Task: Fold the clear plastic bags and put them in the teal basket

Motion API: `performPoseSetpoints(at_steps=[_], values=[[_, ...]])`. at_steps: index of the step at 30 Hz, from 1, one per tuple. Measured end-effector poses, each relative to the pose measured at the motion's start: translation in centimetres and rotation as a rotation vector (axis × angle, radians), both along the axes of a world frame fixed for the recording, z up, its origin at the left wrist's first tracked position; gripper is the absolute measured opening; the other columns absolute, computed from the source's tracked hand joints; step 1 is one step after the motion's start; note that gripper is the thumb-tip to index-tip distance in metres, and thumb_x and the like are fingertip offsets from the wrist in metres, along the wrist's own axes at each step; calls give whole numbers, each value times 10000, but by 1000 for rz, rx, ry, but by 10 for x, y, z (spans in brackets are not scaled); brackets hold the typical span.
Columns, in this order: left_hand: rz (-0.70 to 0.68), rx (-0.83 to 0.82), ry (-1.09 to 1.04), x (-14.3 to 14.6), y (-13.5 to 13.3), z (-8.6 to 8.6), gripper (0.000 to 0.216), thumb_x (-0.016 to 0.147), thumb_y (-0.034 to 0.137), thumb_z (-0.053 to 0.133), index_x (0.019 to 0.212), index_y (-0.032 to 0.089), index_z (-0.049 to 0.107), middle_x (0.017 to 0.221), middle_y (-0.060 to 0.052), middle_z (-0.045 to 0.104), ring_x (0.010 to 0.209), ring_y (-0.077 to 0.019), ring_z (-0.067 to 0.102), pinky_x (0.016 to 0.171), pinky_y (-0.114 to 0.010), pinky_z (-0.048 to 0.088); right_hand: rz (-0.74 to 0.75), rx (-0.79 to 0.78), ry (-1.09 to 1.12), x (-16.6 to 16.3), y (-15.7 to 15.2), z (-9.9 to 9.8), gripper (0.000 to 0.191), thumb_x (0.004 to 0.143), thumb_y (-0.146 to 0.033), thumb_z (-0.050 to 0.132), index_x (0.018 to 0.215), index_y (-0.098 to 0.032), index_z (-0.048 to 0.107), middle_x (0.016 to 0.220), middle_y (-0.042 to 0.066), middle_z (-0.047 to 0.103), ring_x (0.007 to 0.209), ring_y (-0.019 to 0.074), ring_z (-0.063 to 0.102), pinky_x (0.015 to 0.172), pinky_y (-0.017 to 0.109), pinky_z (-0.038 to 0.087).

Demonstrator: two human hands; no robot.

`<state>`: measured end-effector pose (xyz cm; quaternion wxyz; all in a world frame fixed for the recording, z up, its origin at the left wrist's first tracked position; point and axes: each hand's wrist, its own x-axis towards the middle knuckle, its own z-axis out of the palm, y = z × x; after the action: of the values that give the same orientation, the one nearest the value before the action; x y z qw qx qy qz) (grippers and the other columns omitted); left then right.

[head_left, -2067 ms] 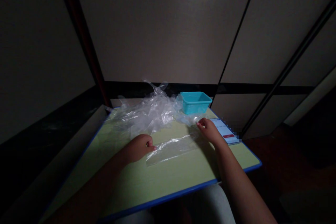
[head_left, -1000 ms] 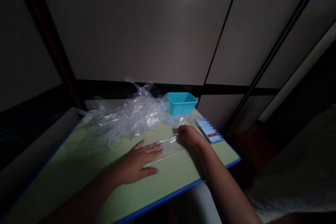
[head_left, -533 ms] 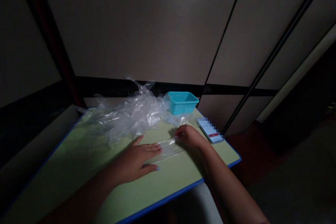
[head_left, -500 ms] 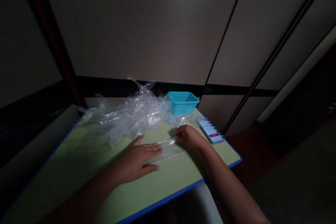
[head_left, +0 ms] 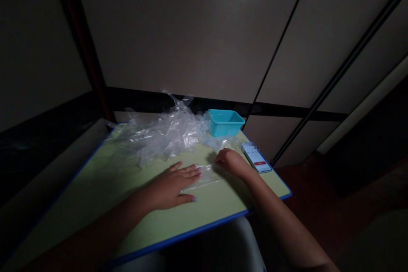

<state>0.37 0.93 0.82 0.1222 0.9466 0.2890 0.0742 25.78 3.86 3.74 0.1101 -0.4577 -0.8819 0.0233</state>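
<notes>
A clear plastic bag (head_left: pixel 205 177) lies flat on the pale green table (head_left: pixel 159 231). My left hand (head_left: pixel 174 185) rests palm down on the bag's left part, fingers stretched and thumb spread apart. At the bag's right end, my right hand (head_left: pixel 232 163) is closed with its fingers curled together at the bag's upper edge. Its fingertips are mostly hidden, so the exact grip there is hard to see. Behind both hands sits a heap of crumpled clear plastic bags (head_left: pixel 168 134).
A turquoise plastic basket (head_left: pixel 226 128) stands at the table's back corner, with more clear plastic in front of it. A phone (head_left: pixel 256 158) with its screen lit lies near the right edge. Tall cabinet panels (head_left: pixel 191 29) rise behind the table.
The camera view has shifted slightly, moving the scene a little to the right. Both hands keep nearly the same places on the bag; the right fingers look slightly more curled under.
</notes>
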Motion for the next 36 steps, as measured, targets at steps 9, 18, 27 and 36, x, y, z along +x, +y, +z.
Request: performPoseSetpoints(at_steps=[9,18,27,36], values=[[238,85,-97,34,5,11,479,838,431,478,1251,189,487,1377,-110,386,1267,-235,342,1026,-400,273,127,155,7,3,-4,-16,162,817,-192,525,782,-155,679,757,66,598,782,161,504,703,251,357],[333,162,-231,48,30,-9,382,817,283,530,1199,274,538,1371,-57,407,1301,-261,261,1030,-477,250,153,193,153,7,-9,-24,197,835,-230,519,908,-200,700,789,60,545,756,152,473,665,256,351],[261,87,-159,46,30,-18,420,847,253,488,1252,359,446,1411,8,336,1336,-212,174,1032,-541,145,169,133,208,14,-5,-25,186,779,-171,572,910,-209,698,836,59,550,798,157,482,704,259,369],[261,52,-138,46,28,-15,354,860,263,471,1193,378,507,1400,17,350,1332,-221,188,1026,-545,152,167,139,170,15,-6,-24,185,794,-168,553,883,-215,708,808,55,576,802,163,485,714,268,368]])
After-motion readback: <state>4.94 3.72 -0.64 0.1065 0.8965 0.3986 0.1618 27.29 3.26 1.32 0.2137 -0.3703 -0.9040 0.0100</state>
